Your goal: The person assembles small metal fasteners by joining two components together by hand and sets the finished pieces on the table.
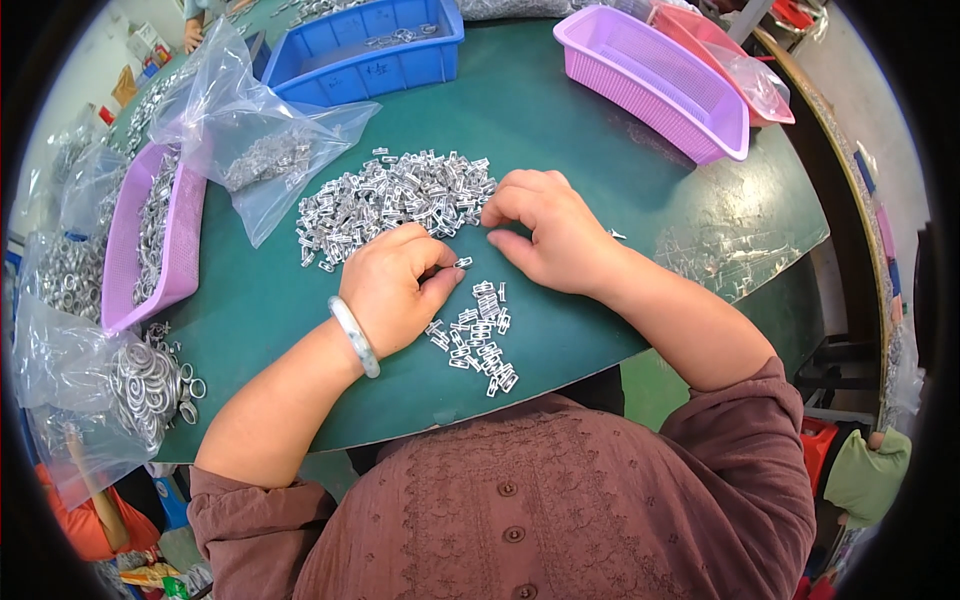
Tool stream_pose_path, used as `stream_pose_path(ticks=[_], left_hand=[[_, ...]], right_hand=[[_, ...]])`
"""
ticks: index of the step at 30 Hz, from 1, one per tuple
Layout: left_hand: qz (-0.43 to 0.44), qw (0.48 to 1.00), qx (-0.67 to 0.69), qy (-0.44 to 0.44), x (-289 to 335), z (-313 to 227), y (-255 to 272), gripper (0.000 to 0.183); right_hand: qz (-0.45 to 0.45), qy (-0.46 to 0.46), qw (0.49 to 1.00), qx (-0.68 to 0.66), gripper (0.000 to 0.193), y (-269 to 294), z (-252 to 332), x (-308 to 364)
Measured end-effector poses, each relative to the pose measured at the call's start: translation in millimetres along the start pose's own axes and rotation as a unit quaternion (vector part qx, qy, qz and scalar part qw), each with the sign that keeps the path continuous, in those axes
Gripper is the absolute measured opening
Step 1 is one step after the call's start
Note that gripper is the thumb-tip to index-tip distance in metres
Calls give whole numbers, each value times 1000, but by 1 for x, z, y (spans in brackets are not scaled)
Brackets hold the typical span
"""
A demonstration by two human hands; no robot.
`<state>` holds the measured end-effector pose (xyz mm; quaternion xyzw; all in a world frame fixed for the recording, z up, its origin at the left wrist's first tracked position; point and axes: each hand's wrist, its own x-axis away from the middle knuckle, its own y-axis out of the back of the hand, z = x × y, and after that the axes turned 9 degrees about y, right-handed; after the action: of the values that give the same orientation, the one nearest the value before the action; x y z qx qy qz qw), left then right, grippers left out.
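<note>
A heap of small silver metal buckles lies on the green table in front of me. My left hand, with a pale bangle at its wrist, pinches one small metal buckle between thumb and fingertips, just below the heap. At the heap's right edge is my right hand, its fingers curled in toward the thumb; whatever they may hold is too small to make out. Nearer to me, a smaller loose group of metal buckles lies between my forearms.
A blue bin and a purple basket stand at the back. To the left are a filled purple basket, clear plastic bags and metal rings. Another person's hand shows at the far left.
</note>
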<state>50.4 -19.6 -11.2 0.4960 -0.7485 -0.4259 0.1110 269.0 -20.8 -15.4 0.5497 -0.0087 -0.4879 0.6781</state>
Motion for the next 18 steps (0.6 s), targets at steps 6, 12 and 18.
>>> stream_pose_path(ticks=[6, 12, 18], left_hand=[[23, 998, 3, -52, 0, 1, 2, 10], [62, 996, 9, -60, -1, -5, 7, 11], [49, 998, 35, -13, -1, -3, 3, 9]], right_hand=[[-20, -23, 999, 34, 11, -5, -3, 2], [3, 18, 1000, 23, 9, -3, -2, -1], [-9, -6, 999, 50, 6, -7, 0, -5]])
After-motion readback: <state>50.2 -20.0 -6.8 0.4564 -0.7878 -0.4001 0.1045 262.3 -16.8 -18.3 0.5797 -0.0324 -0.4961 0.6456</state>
